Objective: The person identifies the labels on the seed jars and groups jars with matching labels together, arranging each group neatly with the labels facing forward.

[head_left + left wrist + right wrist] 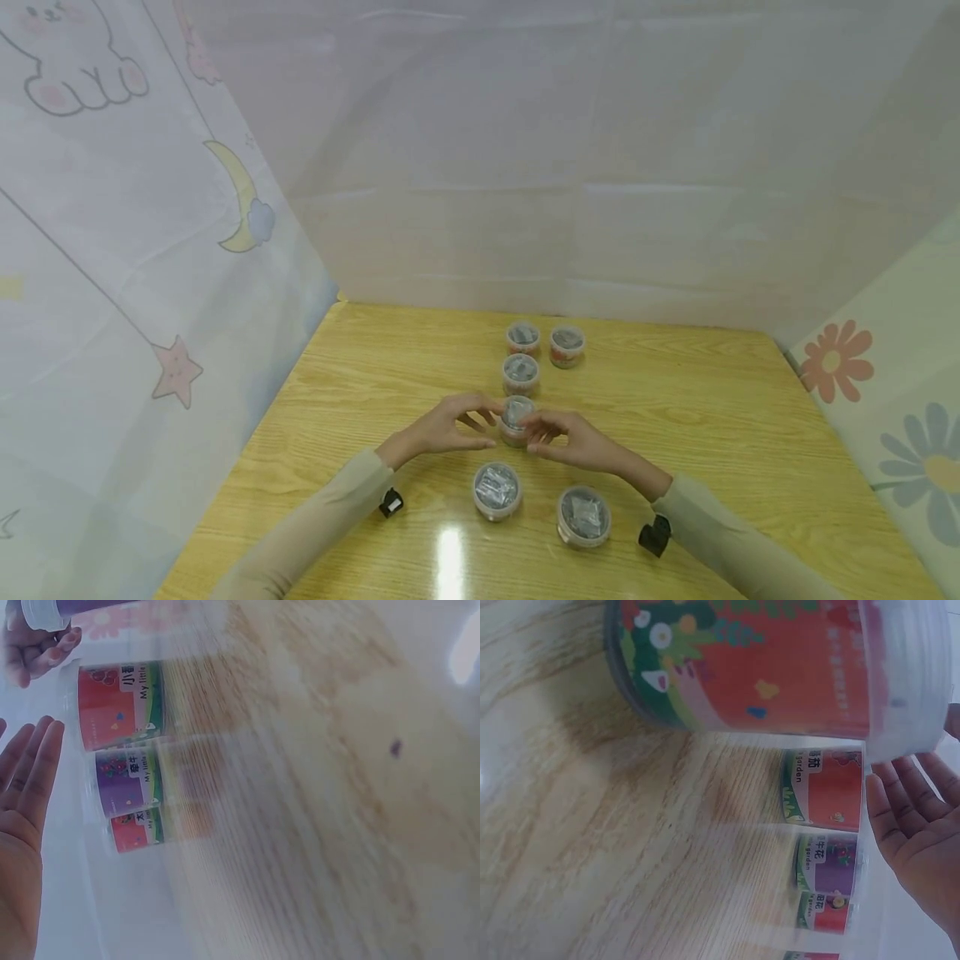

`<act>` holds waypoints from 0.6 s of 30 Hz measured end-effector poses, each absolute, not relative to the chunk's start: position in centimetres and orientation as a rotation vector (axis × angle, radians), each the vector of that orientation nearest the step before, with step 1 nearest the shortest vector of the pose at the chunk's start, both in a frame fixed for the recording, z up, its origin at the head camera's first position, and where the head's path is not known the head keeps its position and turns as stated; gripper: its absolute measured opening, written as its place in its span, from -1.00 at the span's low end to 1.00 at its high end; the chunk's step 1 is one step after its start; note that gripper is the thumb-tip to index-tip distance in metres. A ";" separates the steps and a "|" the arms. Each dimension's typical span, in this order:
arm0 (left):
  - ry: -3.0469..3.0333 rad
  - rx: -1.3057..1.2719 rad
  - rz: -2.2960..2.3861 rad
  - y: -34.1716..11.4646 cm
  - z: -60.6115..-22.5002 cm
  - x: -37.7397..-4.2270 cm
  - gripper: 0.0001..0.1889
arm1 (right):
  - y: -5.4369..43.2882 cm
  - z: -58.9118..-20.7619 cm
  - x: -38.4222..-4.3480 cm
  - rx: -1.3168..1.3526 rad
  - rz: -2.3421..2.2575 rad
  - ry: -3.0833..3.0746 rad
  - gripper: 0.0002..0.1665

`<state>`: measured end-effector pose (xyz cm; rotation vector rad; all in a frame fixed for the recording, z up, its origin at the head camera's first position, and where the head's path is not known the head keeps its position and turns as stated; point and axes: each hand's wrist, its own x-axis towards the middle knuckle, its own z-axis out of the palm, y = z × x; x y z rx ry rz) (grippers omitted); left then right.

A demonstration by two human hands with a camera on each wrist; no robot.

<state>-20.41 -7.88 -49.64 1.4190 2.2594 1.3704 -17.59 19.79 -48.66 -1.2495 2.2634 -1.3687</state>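
Both hands flank a small round tub [516,415] with a clear rim and a silvery packet under its lid. My left hand [456,423] is at its left side, thumb and fingers spread apart. On the other side is my right hand [576,440], its fingers loosely bent and its fingertips overlapping the tub's edge in the head view. The left wrist view shows straight fingers of the left hand [22,802] beside a red-labelled tub [109,709]. In the right wrist view, the right hand's [922,825] relaxed fingers are near another red-labelled tub [832,787].
Two tubs stand nearer me, one at centre [497,490] and one to the right [583,517]. Behind the hands are a middle tub [521,373], a back tub [522,336] and a back-right tub [567,344]. Printed cloth [480,167] surrounds the wooden table [675,392].
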 end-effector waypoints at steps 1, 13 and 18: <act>2.251 1.422 1.371 -7.9 -49.6 -20.4 -0.47 | 19.8 -48.7 -17.5 -1.253 -1.369 2.257 -0.55; 2.183 1.390 1.322 -8.1 -49.7 -19.8 -0.54 | 19.4 -48.8 -17.2 -1.285 -1.340 2.261 -0.53; 2.145 1.374 1.312 -8.3 -49.8 -19.5 -0.51 | 19.4 -48.7 -17.0 -1.236 -1.318 2.246 -0.50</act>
